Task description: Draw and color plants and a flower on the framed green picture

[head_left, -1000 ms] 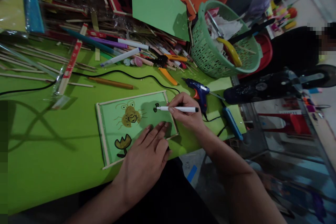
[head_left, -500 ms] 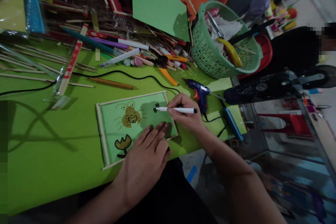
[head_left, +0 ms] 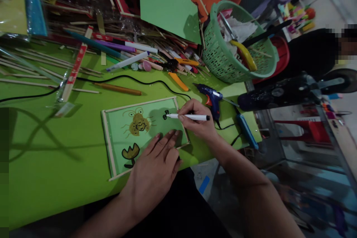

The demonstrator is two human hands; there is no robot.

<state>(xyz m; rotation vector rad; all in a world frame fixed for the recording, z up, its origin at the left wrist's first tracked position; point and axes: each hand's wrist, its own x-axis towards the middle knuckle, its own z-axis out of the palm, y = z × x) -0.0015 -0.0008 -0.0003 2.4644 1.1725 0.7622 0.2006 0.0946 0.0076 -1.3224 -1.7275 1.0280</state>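
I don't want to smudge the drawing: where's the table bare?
Left of the framed drawing, below the wooden sticks, the green table is bare. A narrower strip separates the drawing from the brown pen. The far side is crowded with sticks and pens.

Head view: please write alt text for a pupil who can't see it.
A person's right hand holds a white marker at a small black drawing on a green, stick-framed card, while the left hand rests on the card. A brown bug and a flower are also drawn there; a glue gun, pens and a green basket sit beyond.
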